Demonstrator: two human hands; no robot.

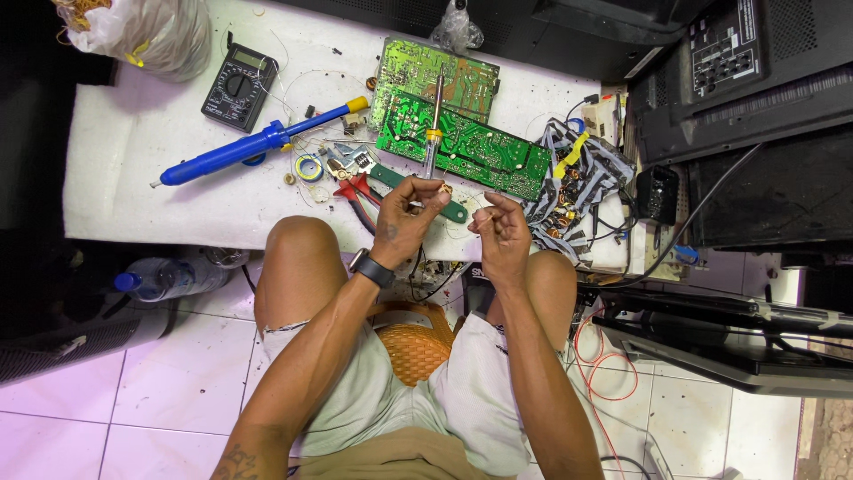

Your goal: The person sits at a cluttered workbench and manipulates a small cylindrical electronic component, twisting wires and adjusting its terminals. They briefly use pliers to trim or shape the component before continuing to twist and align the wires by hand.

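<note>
The right hand pinched something too small to make out, near the worktop's front edge. Just beside it, the left hand had its fingers closed around a soldering iron, whose tip reached over the green circuit boards. A blue solder sucker lay farther left, open white surface around it.

Place: an electronics repair workshop, set low over a tiled floor, as I read it from the head camera. Evidence, upper half of the frame: a white padded work surface carrying two green circuit boards, a black multimeter, a blue desoldering pump, red-handled pliers, a small reel of solder wire and loose wire ends. Right of frame: opened black appliance casings and a bundle of grey cable looms.
</note>
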